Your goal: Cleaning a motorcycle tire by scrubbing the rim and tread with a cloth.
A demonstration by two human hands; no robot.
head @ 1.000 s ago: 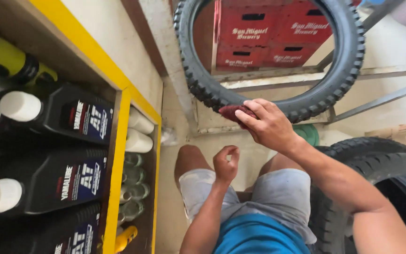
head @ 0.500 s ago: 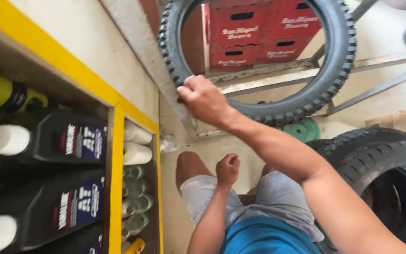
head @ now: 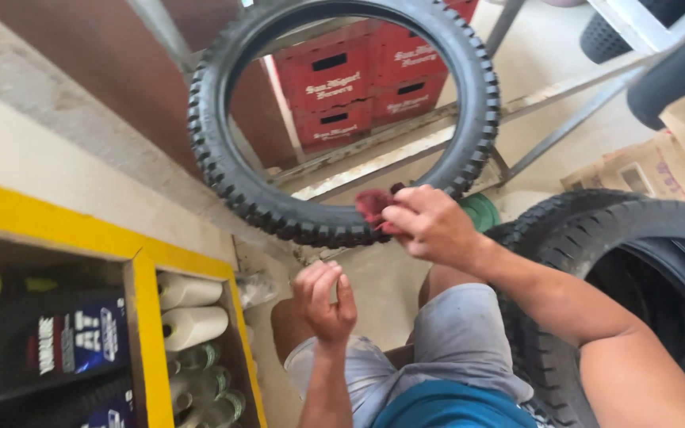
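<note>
A black knobby tire (head: 223,170) hangs upright in front of me. My right hand (head: 434,224) grips a dark red rag (head: 374,208) and presses it against the lower rim of the tire. My left hand (head: 323,299) hovers lower down above my knee, fingers loosely curled and holding nothing. I am seated, with grey shorts (head: 469,333) and a blue shirt (head: 453,406) below.
A yellow-framed shelf (head: 143,317) on the left holds black oil bottles (head: 57,345) and white bottles (head: 192,325). Red plastic crates (head: 358,79) stand behind the tire. More black tires (head: 636,269) lie at the right, beside a metal rack (head: 564,119) and a cardboard box (head: 675,158).
My right hand with the rag slid from the tire's left side back to its lower right part. The left hand opened a little and rose slightly.
</note>
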